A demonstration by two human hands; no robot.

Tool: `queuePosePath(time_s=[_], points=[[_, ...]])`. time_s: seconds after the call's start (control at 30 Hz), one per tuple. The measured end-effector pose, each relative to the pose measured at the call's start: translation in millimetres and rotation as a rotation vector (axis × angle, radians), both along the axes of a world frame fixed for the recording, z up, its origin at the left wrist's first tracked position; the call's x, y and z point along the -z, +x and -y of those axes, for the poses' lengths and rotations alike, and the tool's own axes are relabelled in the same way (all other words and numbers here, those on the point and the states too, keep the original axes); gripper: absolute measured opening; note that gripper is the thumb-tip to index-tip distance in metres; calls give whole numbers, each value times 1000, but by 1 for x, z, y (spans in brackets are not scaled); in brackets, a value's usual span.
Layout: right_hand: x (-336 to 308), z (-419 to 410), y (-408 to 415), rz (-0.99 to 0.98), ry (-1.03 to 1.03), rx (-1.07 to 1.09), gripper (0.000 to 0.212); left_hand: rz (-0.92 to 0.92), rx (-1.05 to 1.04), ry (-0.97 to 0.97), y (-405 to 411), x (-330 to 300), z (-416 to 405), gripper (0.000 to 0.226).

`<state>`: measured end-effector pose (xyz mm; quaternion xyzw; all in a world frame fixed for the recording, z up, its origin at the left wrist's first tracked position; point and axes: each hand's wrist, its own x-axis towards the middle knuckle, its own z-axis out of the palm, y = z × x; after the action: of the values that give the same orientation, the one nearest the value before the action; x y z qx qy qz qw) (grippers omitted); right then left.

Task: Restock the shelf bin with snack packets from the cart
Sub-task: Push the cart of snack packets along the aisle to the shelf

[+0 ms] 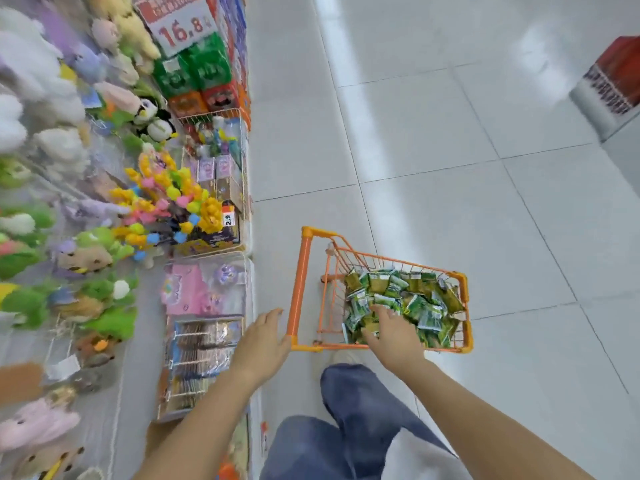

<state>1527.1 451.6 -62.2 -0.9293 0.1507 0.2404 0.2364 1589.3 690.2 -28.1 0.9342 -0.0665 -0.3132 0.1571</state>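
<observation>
A small orange wire cart (300, 271) stands on the tiled floor beside the shelf, filled with several green snack packets (420, 299). My right hand (391, 332) reaches down into the cart and lies on the packets with fingers spread; whether it holds one I cannot tell. My left hand (265, 337) is beside the cart's orange handle bar, its fingertips touching the near corner, fingers straight. Clear shelf bins (204, 344) with packaged goods line the shelf edge at left.
Shelves on the left hold several plush toys (41, 98), coloured toys (166, 202) and boxed goods under a 16.8 price sign (181, 27). My leg in blue jeans (353, 403) stands just behind the cart. A red and white display (613, 84) is at far right.
</observation>
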Motion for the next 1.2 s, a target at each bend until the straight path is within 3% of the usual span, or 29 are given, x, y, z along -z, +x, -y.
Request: queuePosePath(time_s=[0.2,0.37,0.53,0.67,0.8,0.97,1.07,1.2], points=[[18,-37,56,-37,60,138,51,11,381,65,114,13,18,56],[64,-87,83,-191,266,398,53,152,959,174,204,57,45,64],[93,-140,104,-247,554,639,50,204,1344,346,257,114,71,51],[115,-160,98,-319,582,710,35,205,1708,346,285,143,83,40],[122,-166,94,-356,534,726,38,178,1796,240,312,179,85,59],[116,-148,93,-314,511,806,44,105,1824,289,311,182,132,50],[117,-128,73,-298,443,882,50,163,1938,318,292,188,170,63],[116,-103,33,-295,297,1033,48,265,2023,331,237,180,219,54]])
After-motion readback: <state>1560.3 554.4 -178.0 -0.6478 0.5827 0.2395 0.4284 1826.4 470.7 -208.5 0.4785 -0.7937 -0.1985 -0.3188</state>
